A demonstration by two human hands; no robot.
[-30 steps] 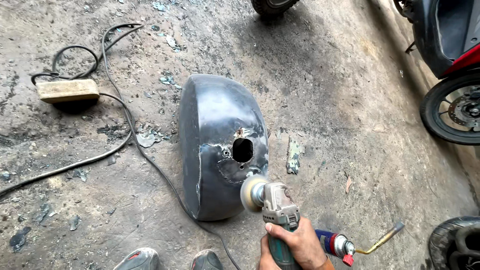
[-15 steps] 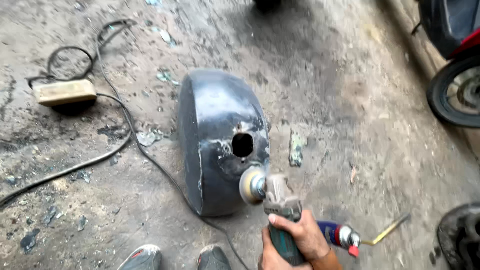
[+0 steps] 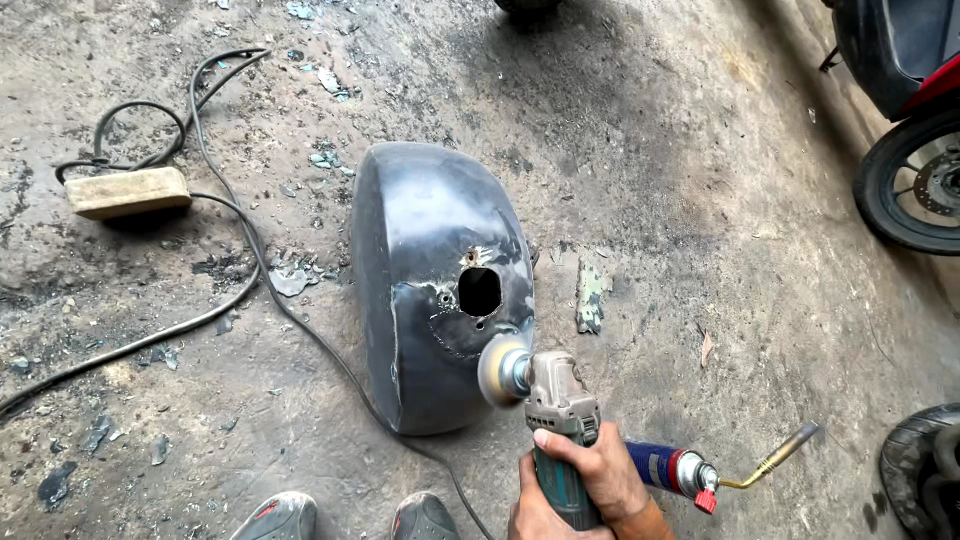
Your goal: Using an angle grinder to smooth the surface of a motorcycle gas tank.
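Note:
A dark bare-metal motorcycle fuel tank (image 3: 430,250) lies on the concrete ground, with a round filler hole (image 3: 479,291) facing up. My right hand (image 3: 585,470) grips the teal body of an angle grinder (image 3: 548,400). Its round wheel (image 3: 500,370) touches the tank's near right edge, just below the hole. A second hand (image 3: 535,510) shows partly at the bottom edge, under the grinder's handle; whether it grips the tool is unclear. My two shoes (image 3: 345,518) stand at the tank's near end.
A blue gas torch with a brass nozzle (image 3: 720,470) lies on the ground right of my hand. A black cable (image 3: 250,270) runs past a wooden block (image 3: 128,190) at left. A motorcycle wheel (image 3: 910,185) stands at far right, a tyre (image 3: 925,470) at bottom right.
The grinder's wheel has stayed at the tank's near right edge with small shifts. The view has swayed slightly.

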